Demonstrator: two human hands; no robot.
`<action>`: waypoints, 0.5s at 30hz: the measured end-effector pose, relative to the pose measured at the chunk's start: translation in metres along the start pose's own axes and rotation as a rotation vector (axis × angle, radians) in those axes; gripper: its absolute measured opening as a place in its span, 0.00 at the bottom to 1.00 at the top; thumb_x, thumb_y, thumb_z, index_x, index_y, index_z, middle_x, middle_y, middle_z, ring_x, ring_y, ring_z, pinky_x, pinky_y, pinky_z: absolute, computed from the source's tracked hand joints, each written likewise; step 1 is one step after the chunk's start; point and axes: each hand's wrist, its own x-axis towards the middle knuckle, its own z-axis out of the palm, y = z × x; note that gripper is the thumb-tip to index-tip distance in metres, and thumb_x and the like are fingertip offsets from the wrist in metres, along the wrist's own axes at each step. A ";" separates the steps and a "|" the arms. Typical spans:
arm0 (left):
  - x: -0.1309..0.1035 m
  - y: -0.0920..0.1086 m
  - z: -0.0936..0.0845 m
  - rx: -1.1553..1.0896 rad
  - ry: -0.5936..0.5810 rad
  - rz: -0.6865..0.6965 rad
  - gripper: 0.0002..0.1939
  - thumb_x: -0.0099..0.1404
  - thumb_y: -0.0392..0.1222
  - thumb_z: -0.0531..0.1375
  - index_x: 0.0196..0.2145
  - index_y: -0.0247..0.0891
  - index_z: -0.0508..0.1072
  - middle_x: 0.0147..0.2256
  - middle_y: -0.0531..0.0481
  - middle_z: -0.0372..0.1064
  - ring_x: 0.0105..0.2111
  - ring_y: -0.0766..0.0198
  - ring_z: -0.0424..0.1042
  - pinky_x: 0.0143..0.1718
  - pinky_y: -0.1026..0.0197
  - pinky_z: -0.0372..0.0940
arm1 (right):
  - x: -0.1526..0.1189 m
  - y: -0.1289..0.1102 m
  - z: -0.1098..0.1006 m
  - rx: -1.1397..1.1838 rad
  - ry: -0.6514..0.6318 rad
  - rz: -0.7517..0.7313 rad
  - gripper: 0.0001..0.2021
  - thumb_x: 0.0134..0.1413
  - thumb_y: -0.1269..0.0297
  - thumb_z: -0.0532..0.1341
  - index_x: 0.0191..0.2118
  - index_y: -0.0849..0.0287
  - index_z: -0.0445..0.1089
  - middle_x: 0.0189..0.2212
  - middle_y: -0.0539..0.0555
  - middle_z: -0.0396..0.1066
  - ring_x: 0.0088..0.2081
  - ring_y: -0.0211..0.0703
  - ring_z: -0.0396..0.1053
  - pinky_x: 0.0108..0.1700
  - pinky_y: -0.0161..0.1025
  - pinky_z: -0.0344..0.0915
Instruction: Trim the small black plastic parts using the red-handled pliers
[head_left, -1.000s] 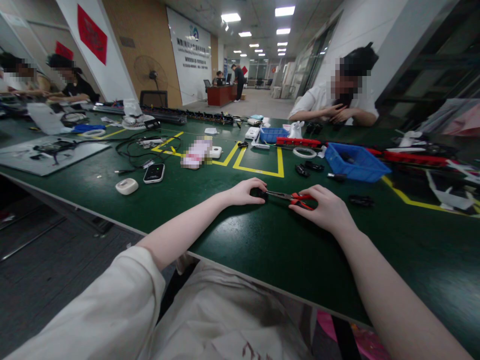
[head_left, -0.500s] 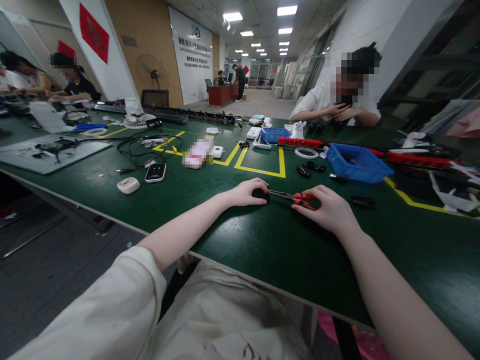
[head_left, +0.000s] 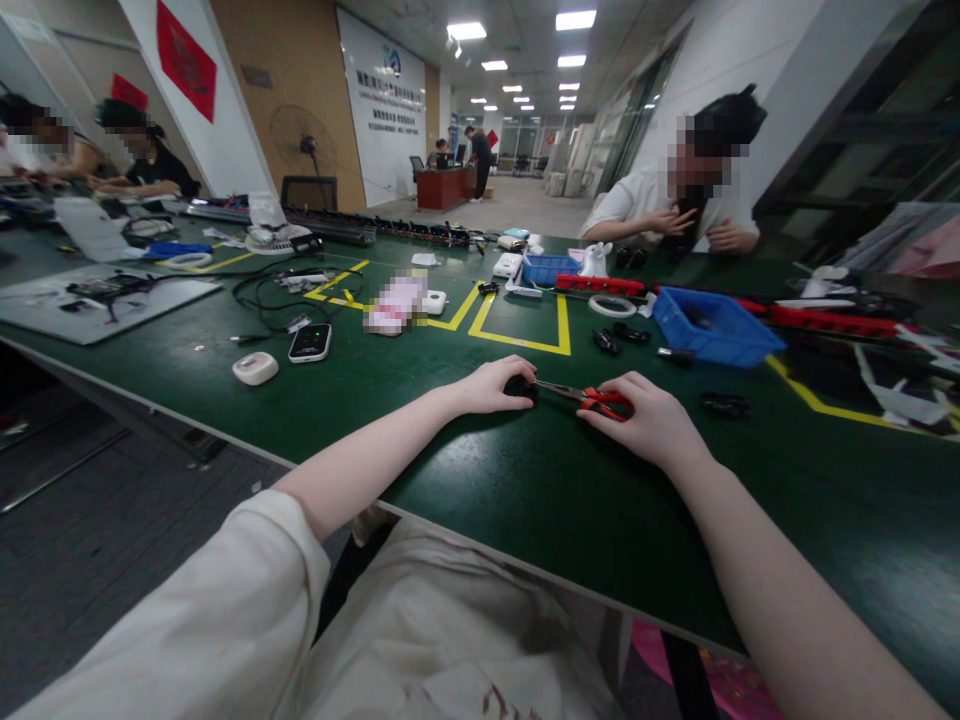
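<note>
Near the front of the green table [head_left: 480, 450], my left hand [head_left: 496, 385] is closed around a small black part [head_left: 523, 388]; the fingers cover much of it, so its kind does not show. My right hand [head_left: 651, 415] grips the red handles of long-nose pliers [head_left: 592, 396]. The pliers lie almost level, their metal jaws pointing left and reaching the black part at my left fingertips. Whether the jaws are clamped on it, I cannot tell.
Ahead to the right stands a blue bin [head_left: 712, 328], with black cable bundles [head_left: 609, 342] beside it. A white-cased device [head_left: 310, 343] and a cream case [head_left: 255, 369] lie to the left. Across the table sits a co-worker [head_left: 675, 215].
My right hand and the pliers have shifted slightly left, toward the black part. The left hand stays nearly still. Across the table, the co-worker's hands have moved apart.
</note>
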 end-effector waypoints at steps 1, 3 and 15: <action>0.000 0.001 0.000 0.005 0.002 -0.001 0.17 0.60 0.42 0.66 0.46 0.35 0.72 0.53 0.38 0.69 0.56 0.50 0.69 0.58 0.46 0.63 | 0.000 0.000 0.000 0.003 -0.001 0.003 0.19 0.53 0.43 0.62 0.39 0.54 0.71 0.40 0.56 0.71 0.37 0.51 0.73 0.34 0.46 0.69; -0.001 0.003 -0.001 0.015 0.004 -0.002 0.19 0.60 0.42 0.66 0.48 0.35 0.70 0.53 0.38 0.69 0.55 0.50 0.69 0.57 0.47 0.64 | 0.000 0.000 0.000 0.012 0.001 0.004 0.19 0.53 0.43 0.62 0.39 0.54 0.71 0.40 0.56 0.72 0.37 0.52 0.73 0.34 0.46 0.69; -0.002 0.007 -0.003 0.079 -0.046 0.024 0.17 0.64 0.43 0.63 0.51 0.38 0.71 0.53 0.42 0.68 0.54 0.54 0.70 0.58 0.51 0.64 | 0.001 0.000 0.005 -0.018 -0.039 -0.011 0.19 0.53 0.43 0.62 0.39 0.54 0.71 0.39 0.56 0.74 0.39 0.53 0.73 0.36 0.46 0.68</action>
